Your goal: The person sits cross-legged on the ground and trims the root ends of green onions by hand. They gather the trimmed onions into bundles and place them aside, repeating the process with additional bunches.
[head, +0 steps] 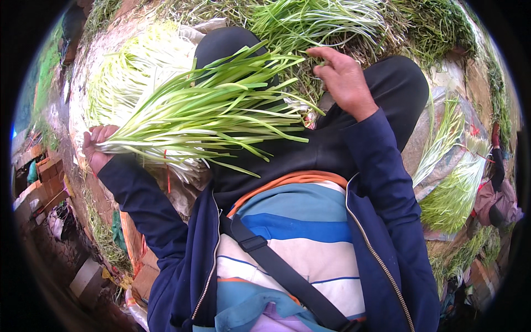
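My left hand point(101, 145) is closed around the pale root ends of a bunch of garlic chives point(215, 112). The green leaves fan out to the right across my lap and knee. My right hand point(346, 81) hovers just beyond the leaf tips, forefinger stretched out and thumb bent below it. A speck of green shows between those fingers, but whether they grip it is unclear. Under and beyond the held bunch lies a pile of pale chives point(137, 74), washed out by bright light. Part of a bundle with a red tie point(166, 166) shows beneath the leaves.
Loose long-leaved chives point(319, 25) lie ahead, over a heap of leaf scraps point(435, 33). To my right, more chives point(456, 186) rest on a plastic sack point(435, 157). Bricks point(49, 170) are stacked at far left. Another person point(498, 195) is at the far right edge.
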`<control>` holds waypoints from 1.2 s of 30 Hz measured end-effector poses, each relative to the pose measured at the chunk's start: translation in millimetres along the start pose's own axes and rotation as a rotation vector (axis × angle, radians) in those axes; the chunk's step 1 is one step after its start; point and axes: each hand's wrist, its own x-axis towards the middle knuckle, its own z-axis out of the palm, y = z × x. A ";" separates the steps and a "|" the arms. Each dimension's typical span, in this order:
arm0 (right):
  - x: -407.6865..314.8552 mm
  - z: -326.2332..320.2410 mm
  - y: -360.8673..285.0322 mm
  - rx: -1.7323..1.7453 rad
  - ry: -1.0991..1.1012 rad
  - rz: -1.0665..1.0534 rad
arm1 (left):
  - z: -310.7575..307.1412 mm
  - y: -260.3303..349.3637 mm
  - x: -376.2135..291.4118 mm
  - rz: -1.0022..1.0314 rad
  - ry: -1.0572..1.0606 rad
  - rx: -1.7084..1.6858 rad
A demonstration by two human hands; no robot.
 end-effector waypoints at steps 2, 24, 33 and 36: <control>5.1 14.3 -2.3 -0.048 -0.051 -0.029 | 0.4 -0.7 0.4 -0.011 -0.002 -0.004; 2.7 33.5 -10.9 0.574 -0.355 0.259 | -3.2 -1.3 2.3 0.071 0.103 0.035; 10.9 16.8 2.3 0.564 -0.121 0.318 | -5.0 -0.7 1.8 0.102 0.154 0.054; 13.3 6.7 2.3 0.453 -0.007 0.289 | -6.6 0.6 2.0 0.098 0.149 0.051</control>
